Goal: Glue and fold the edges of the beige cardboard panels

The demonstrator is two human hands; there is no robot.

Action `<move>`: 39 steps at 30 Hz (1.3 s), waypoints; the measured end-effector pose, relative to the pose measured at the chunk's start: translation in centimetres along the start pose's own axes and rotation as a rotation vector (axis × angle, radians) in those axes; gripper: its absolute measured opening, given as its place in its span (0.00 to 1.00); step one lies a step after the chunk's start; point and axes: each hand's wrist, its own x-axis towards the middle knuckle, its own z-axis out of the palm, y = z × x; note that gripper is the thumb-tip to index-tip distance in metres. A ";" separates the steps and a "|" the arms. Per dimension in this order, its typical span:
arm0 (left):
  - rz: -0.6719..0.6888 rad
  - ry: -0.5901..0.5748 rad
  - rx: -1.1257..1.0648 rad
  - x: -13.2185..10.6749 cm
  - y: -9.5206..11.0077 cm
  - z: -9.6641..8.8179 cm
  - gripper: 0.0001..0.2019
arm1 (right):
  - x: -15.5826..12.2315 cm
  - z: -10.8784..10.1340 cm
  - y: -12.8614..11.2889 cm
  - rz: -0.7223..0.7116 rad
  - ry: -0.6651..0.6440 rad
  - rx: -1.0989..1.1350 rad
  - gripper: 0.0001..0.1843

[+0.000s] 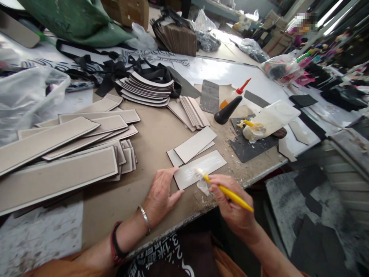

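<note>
My right hand (230,202) is closed round a yellow-handled glue brush (227,191), its bristle tip resting on a small grey card strip (201,167) that shines wet with white glue. My left hand (160,192) lies flat with fingers together, pressing the left end of that strip on the brown table top (152,134). Just behind lie two more short strips (193,145), stacked and dry. A white glue tub (269,121) with a second yellow brush in it lies on a dark sheet to the right.
A spread of long grey strips (63,154) covers the left. Curved dark-edged pieces (147,88) and a fanned stack (190,111) sit farther back. A black cone (227,110), an orange glue bottle (235,96) and plastic bags stand around. The table edge runs close on the right.
</note>
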 end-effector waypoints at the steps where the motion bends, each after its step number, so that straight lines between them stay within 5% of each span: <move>1: 0.000 0.001 -0.002 0.0 0.0 0.0 0.28 | 0.3 -0.5 0.8 -0.014 0.042 -0.073 0.13; 3: -0.005 0.003 -0.009 0.0 0.0 0.0 0.28 | 0.9 -1.1 2.5 -0.062 0.069 -0.223 0.13; 6: -0.013 -0.003 -0.017 0.0 0.1 0.0 0.28 | 0.9 -0.1 2.8 -0.136 -0.072 -0.273 0.13; 11: -0.044 0.025 -0.045 -0.1 0.1 0.0 0.26 | -0.4 3.1 -1.9 -0.150 -0.242 0.041 0.14; 16: -0.063 0.030 -0.075 -0.2 0.1 0.1 0.30 | -0.8 2.0 -2.5 -0.016 -0.286 0.297 0.15; 20: -0.073 0.014 -0.069 -0.1 0.2 0.1 0.32 | -0.5 0.7 -1.3 0.042 -0.174 0.186 0.16; 26: -0.080 0.023 -0.077 -0.1 0.2 0.2 0.33 | -1.1 2.3 -1.7 0.213 -0.063 0.322 0.12; 31: -0.086 -0.001 -0.077 -0.2 0.2 0.2 0.33 | -0.9 2.2 -1.0 0.234 0.080 0.158 0.10; 36: -0.066 0.005 -0.051 -0.2 0.2 0.0 0.31 | -0.9 2.5 -1.4 0.241 0.016 0.261 0.10; 39: -0.059 0.006 -0.035 -0.1 0.2 0.0 0.30 | -1.2 1.2 1.0 0.235 0.069 0.123 0.08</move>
